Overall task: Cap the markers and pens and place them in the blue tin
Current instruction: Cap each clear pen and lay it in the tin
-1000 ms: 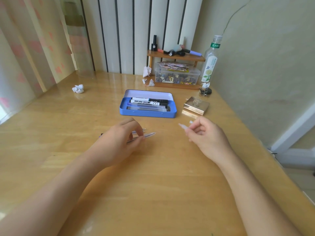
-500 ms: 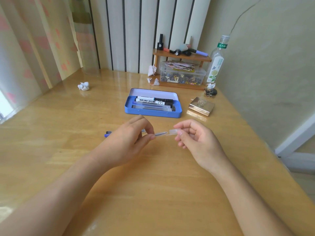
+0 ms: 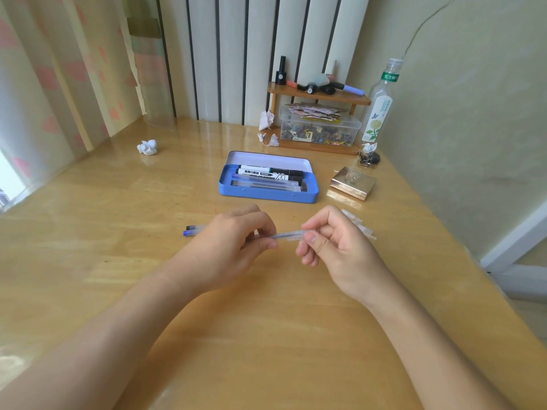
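Wooden desk top (image 3: 266,335) fills the near part of the view, smooth and shiny; just above it the 2 hands have come together, where a moment ago they were apart; the left hand (image 3: 233,244) is closed around a clear pen (image 3: 285,233) and the right hand (image 3: 331,241) pinches a clear cap (image 3: 299,235) that now sits on the pen's tip, though I cannot tell if it is pushed all the way on; so this pen looks nearly capped and is likely to go in the tin next; behind the left hand 2 more pens (image 3: 192,229) lie on the desk, with only their dark and blue ends showing; a few loose clear caps (image 3: 359,226) lie just behind the right hand; farther back the blue tin (image 3: 268,195) sits open with 2 markers (image 3: 269,173) and some clear pens already inside; a small gold box (image 3: 352,184) rests to its right; a little wooden shelf (image 3: 319,96) and a bottle (image 3: 380,105) stand by the wall.
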